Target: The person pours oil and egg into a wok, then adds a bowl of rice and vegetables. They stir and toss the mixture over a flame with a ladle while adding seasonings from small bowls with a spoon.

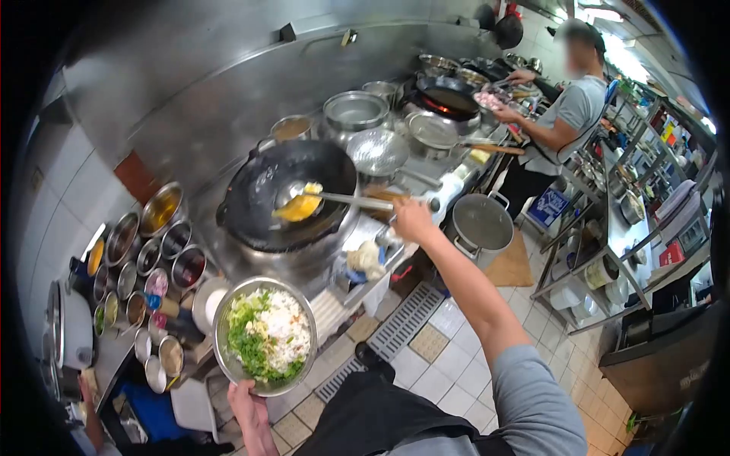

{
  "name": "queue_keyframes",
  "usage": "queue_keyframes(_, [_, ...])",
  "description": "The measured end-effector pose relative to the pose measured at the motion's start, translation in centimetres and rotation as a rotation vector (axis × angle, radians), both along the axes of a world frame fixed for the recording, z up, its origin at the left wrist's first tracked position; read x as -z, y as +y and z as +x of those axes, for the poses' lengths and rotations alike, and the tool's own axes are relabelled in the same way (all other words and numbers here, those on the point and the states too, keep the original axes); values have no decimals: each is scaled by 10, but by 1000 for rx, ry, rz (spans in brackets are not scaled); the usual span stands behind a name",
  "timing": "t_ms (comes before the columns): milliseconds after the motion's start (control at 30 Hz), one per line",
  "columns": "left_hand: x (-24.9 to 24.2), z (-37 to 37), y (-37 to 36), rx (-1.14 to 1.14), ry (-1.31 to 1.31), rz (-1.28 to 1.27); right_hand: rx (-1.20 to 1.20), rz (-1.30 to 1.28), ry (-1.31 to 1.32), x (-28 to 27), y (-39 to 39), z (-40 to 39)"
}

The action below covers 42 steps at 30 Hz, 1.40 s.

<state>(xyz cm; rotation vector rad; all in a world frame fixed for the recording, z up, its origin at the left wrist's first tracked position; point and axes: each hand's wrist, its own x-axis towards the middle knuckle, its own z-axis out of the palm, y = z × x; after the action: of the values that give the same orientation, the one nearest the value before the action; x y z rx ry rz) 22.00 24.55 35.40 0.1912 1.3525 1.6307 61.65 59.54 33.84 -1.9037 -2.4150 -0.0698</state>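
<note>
My right hand is closed around the handle of a metal ladle that reaches into a black wok. Yellow cooked egg lies at the ladle's bowl, low in the wok. In front of the wok, my left hand grips the near rim of a metal bowl. Inside that bowl are white rice and chopped green vegetables. The fingers under the bowl are partly hidden.
Several seasoning containers crowd the left side. A perforated strainer sits right of the wok, and a large pot stands beyond my right forearm. A co-worker works at another wok. A floor grate lies below.
</note>
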Motion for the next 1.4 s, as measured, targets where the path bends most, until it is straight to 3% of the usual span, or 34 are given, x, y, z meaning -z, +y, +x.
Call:
queue_keyframes(100, [-1,24,36,-23,-26,-4,-72,-221,132,0,37,12])
queue_keyframes(133, [3,29,46,-30,-35,6,-204,-188,133,3,40,15])
queue_keyframes(167, [7,33,55,-44,-40,18,-162,-549,404,-12,38,15])
queue_keyframes(200, [11,35,62,-65,-41,29,-96,-763,487,-18,36,14])
queue_keyframes(333, [1,50,81,-171,14,26,135,-1144,950,-61,-21,-13])
queue_keyframes(400, [0,56,85,-165,24,79,307,-1349,1375,-81,-44,-27])
queue_keyframes(500, [-1,69,88,-244,27,88,341,-1539,1679,-51,-1,-26])
queue_keyframes(600, [2,95,93,-342,42,92,257,-1376,1682,-13,32,-39])
queue_keyframes(667, [9,114,83,-428,72,82,219,-1198,1510,-2,20,-43])
queue_keyframes(733, [16,135,79,-439,36,96,221,-1223,1518,-8,0,-31])
queue_keyframes(767, [16,151,81,-515,35,114,334,-1316,1539,-22,-9,-22])
queue_keyframes(800, [24,154,80,-537,47,124,285,-1419,1614,-22,-12,-16])
queue_keyframes(933, [21,196,86,-559,37,57,202,-1694,1608,-1,74,-10])
queue_keyframes(1000, [16,217,91,-565,41,24,198,-1664,1621,14,94,-21])
queue_keyframes(1100, [14,245,99,-636,65,1,-61,-1177,1352,33,84,-22])
queue_keyframes(1233, [3,274,114,-678,65,8,42,-1330,1424,-6,58,23])
queue_keyframes(1267, [24,262,109,-662,57,42,96,-1444,1513,2,58,17])
queue_keyframes(1333, [13,269,119,-654,51,16,192,-1737,1628,8,97,28])
queue_keyframes(1400, [7,271,128,-639,46,4,144,-1712,1710,26,120,18])
